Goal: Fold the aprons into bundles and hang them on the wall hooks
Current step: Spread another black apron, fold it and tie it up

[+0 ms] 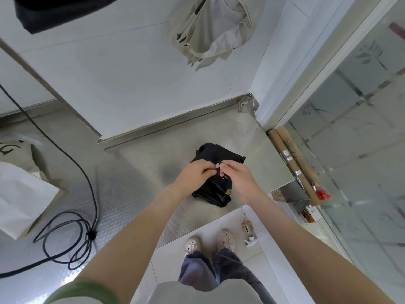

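Black apron (215,183): folded into a bundle, lying on the steel counter (140,185) near its front edge, centre of view.

Left hand (192,176): at 9 o'clock of the bundle, fingers curled, tips pinching a thin black strap (217,166) on top of the bundle.

Right hand (241,181): at 3 o'clock of the bundle, thumb and forefinger pinching the same strap; remaining fingers loosely bent. The two hands meet fingertip to fingertip above the bundle.

Beige apron (210,29): hanging bunched on the white wall at 12 o'clock, well apart from the bundle. The hook itself cannot be seen.

Dark cloth (54,12): at 10 o'clock, top corner, partly cut off.

Cable (83,227): coiled on the counter at 8 o'clock.

White bag (19,198): at 9 o'clock, at the frame edge.

Cardboard tubes (293,163): at 3 o'clock, beside the glass door (355,128).

Shoes (210,242) and spray bottle (248,231): on the floor at 6 o'clock.
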Demonstrator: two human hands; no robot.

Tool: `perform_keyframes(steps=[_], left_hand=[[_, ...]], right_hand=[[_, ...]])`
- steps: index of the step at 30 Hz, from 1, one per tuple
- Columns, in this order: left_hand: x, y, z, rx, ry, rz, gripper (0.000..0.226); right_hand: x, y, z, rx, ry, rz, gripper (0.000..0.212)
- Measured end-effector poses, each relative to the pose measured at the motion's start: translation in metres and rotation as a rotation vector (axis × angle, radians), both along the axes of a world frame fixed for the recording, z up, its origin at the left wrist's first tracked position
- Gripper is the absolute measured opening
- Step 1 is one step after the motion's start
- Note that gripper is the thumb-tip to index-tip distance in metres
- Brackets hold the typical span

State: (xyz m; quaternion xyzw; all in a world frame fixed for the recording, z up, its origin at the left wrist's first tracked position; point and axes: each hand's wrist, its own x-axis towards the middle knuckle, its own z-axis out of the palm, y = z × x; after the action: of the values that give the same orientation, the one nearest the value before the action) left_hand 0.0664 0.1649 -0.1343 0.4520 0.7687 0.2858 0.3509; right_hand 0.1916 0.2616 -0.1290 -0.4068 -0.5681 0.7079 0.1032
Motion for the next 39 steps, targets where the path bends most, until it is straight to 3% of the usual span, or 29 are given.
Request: perform_keyframes(steps=[6,8,10,16,19,22,25,30,35,39], left_hand=[[0.004,0.007,-0.007,0.109,0.118,0.052,0.039],[0.003,0.008,-0.007,0.113,0.206,0.006,0.026],[0.001,0.01,-0.008,0.068,0.277,0.0,0.02],[0.007,0.015,-0.001,-0.088,0.528,-0.092,0.033],[0.022,0.013,-0.009,-0.02,0.353,-0.058,0.029],[0.026,0.013,-0.015,0.05,0.141,0.164,0.028],[0.024,0.014,-0.013,0.108,-0.134,0.335,0.038],[0.025,0.012,-0.008,0.178,-0.66,0.507,0.026],[0.031,0.014,0.001,0.253,-0.879,0.615,0.026],[0.028,0.01,-0.004,0.19,-0.762,0.557,0.033]], right_hand=[[0.002,0.005,-0.002,-0.017,-0.008,0.018,0.02],[0.004,0.006,-0.003,-0.006,-0.001,0.036,0.02],[0.004,0.006,-0.004,-0.007,0.002,0.022,0.019],[-0.001,0.003,-0.003,-0.134,0.06,-0.17,0.016],[-0.005,0.0,-0.002,-0.161,0.089,-0.214,0.017],[-0.005,-0.001,-0.004,-0.149,0.107,-0.174,0.019],[0.0,0.003,-0.007,-0.18,0.175,-0.191,0.027],[0.006,0.01,-0.009,-0.093,0.202,-0.15,0.03],[0.008,0.017,-0.014,-0.132,0.242,-0.169,0.03],[0.014,0.027,-0.023,-0.225,0.23,-0.245,0.031]])
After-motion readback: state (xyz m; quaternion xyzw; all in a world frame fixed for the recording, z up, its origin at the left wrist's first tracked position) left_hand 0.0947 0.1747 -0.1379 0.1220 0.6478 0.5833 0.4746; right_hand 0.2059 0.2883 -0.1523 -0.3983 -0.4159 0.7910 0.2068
